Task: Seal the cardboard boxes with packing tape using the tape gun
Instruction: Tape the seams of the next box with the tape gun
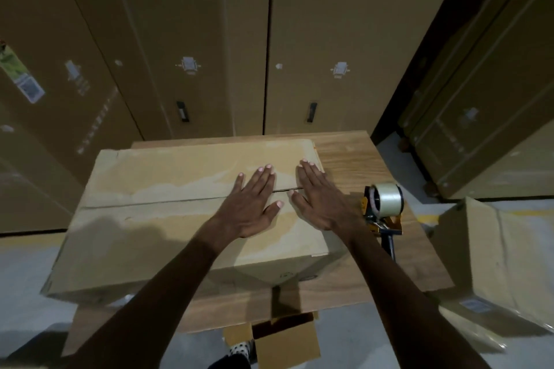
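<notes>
Both the left hand (250, 204) and right hand (319, 199) press flat, fingers straight, on the cardboard box (168, 219) flaps. The tape gun (383, 210) lies just beside the right hand, its handle toward the person; the seam (156, 202) runs left-right.

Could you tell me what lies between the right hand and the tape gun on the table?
Nothing: the head view shows only bare wooden table between the right hand, flat on the box, and the tape gun.
</notes>
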Demonstrator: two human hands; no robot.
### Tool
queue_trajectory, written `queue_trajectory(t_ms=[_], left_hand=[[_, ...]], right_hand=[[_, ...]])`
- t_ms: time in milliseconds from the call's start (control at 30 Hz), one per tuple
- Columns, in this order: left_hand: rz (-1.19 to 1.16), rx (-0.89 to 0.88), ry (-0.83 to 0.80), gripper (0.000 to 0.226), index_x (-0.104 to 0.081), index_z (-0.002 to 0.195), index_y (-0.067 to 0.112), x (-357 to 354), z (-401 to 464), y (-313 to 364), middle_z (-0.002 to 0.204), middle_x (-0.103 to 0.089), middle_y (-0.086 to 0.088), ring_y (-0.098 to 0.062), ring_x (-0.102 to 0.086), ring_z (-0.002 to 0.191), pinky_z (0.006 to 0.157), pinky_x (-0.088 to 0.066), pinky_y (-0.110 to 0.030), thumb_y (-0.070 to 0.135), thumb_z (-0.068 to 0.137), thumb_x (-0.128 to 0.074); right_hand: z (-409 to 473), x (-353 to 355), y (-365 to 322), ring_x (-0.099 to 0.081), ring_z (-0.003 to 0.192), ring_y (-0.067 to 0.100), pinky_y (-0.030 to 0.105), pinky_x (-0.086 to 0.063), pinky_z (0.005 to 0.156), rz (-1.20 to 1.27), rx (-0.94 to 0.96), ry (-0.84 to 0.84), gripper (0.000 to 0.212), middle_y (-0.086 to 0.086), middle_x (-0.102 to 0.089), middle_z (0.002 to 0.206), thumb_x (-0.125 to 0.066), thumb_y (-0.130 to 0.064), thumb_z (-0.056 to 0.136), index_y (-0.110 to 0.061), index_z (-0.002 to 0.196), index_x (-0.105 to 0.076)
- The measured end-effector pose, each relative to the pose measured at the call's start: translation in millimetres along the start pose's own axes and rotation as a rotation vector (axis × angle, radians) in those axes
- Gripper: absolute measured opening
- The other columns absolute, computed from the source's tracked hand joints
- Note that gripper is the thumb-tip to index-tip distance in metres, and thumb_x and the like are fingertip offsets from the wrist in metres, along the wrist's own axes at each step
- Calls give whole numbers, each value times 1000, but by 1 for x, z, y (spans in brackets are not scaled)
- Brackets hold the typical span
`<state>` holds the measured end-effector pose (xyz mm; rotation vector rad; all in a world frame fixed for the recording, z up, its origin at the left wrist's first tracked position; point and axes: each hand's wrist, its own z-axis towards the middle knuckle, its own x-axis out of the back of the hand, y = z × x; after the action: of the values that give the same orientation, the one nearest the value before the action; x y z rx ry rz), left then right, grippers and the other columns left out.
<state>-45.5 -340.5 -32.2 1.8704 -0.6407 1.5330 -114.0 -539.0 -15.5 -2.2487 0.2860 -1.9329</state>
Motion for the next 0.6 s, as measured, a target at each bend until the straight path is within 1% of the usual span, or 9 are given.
queue_trajectory(t_ms=[100, 200, 267, 333, 400, 467, 533, 567, 600], left_hand=[[11, -45, 12, 93, 10, 160, 14, 6, 20, 2, 167, 19, -1, -17, 17, 154, 124, 5, -52, 65, 83, 15], [36, -70, 29, 83, 6, 161, 13, 12, 41, 11, 168, 15, -2, -18, 13, 155, 122, 5, -54, 62, 94, 4], [21, -67, 29, 72, 4, 161, 12, 15, 55, 19, 168, 13, -2, -18, 12, 155, 122, 4, -54, 55, 105, -10], [-8, -49, 28, 70, 3, 161, 11, 16, 67, 28, 168, 13, -3, -19, 12, 155, 123, 4, -54, 53, 106, -14], [-29, -22, 10, 70, 3, 161, 11, 13, 75, 35, 168, 14, -4, -19, 13, 155, 123, 6, -54, 51, 107, -13], [-22, -7, 25, 69, 1, 161, 10, 8, 77, 38, 168, 12, -5, -20, 12, 155, 123, 6, -54, 50, 107, -13], [-29, -11, 64, 71, -3, 161, 9, 2, 78, 36, 169, 8, -6, -21, 9, 155, 123, 4, -54, 52, 104, -9], [-29, -15, 80, 75, -5, 161, 9, 0, 79, 35, 169, 6, -6, -21, 7, 156, 123, 3, -53, 54, 101, -5], [-24, -16, 92, 79, -6, 161, 10, -1, 79, 33, 169, 4, -6, -22, 5, 156, 122, 2, -53, 57, 98, -2]], right_hand=[[0, 6, 8, 13, 154, 12, 41, 3, 127, 123, 4, 19, 73, 2, 13, 168, -26, -51, 108, -13, 162, 5], [-9, 10, 25, 7, 153, 14, 36, 0, 124, 292, -144, 196, 74, 4, 5, 169, -36, -48, 107, -11, 162, -1], [-22, 12, 45, -12, 155, 22, 39, -16, 123, 353, -326, 359, 74, 10, -14, 169, -43, -48, 105, -9, 161, -15], [-43, 13, 65, -39, 143, 32, 42, -37, 111, 390, -514, 518, 67, 18, -40, 156, -48, -47, 103, -5, 153, -34], [-68, 8, 84, -51, 130, 38, 43, -43, 99, 441, -690, 602, 56, 22, -54, 142, -51, -42, 104, -3, 144, -46], [-95, -7, 105, -56, 125, 39, 44, -45, 97, 471, -852, 578, 56, 22, -59, 137, -51, -46, 103, -3, 140, -51], [-114, -29, 123, -60, 118, 36, 43, -46, 95, 493, -960, 483, 65, 20, -63, 133, -52, -58, 99, -5, 137, -56], [-120, -40, 130, -62, 108, 32, 40, -46, 90, 530, -990, 417, 65, 19, -65, 127, -54, -60, 97, -5, 130, -59], [-122, -51, 134, -61, 95, 26, 36, -45, 86, 581, -1013, 337, 57, 17, -67, 119, -57, -59, 96, -7, 120, -62]])
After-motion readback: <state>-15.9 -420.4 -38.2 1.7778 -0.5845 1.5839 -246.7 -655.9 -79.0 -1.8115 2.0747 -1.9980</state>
